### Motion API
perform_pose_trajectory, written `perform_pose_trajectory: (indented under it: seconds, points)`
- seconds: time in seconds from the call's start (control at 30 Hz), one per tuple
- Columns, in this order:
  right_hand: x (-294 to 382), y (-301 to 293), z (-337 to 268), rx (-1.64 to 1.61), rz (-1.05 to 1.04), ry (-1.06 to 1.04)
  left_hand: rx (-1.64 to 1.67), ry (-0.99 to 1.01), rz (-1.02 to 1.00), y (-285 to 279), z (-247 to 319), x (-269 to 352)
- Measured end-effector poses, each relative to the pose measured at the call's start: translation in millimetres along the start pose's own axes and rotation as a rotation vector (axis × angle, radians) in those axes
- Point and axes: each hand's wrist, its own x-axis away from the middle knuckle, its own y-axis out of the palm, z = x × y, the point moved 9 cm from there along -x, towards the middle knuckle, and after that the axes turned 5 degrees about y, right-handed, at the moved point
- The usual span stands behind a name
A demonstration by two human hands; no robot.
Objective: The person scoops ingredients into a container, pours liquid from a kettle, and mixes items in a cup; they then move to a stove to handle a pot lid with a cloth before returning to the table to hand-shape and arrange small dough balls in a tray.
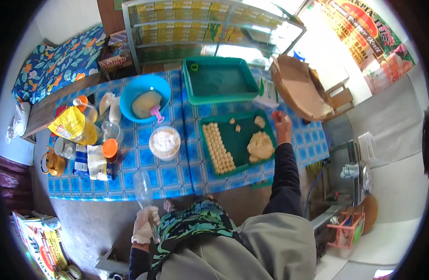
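Observation:
My left hand, in a thin pale glove, grips a clear bottle by one end. The bottle stretches forward past the table's front edge. My right hand appears bare. It is stretched out over the table, beyond the right rim of a green tray. Its fingers look partly curled, and whether they hold anything is unclear. A white and green plastic packet lies just beyond them. In the tray, rows of small dough balls line the left side. A large dough lump and a few small pieces are to the right.
A deeper green tray stands behind, with a blue bowl of pale contents to its left. A tub of white powder, jars and packets occupy the left. A paper-lined woven basket leans at the right edge.

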Motion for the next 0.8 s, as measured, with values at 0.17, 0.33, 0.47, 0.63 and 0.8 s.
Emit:
perform_pose_trajectory:
  seconds: [0.17,0.33,0.47,0.63,0.8]
  points:
    - [-63,4,-15,2.093,0.092,-1.219,0.140,0.056,-0.086,26,-37,-21]
    - [-118,-24,28,0.904,-0.015,-0.232,0.383,0.043,-0.066,97,-40,2]
    - [-126,-49,96,0.128,0.215,0.350,0.119,0.224,-0.015,135,-28,25]
    - [-153,-44,72,0.672,-0.118,0.014,0.229,0.225,-0.090,154,-34,22]
    - [-160,-4,52,1.936,0.008,-0.541,0.231,0.213,0.099,78,-68,-1]
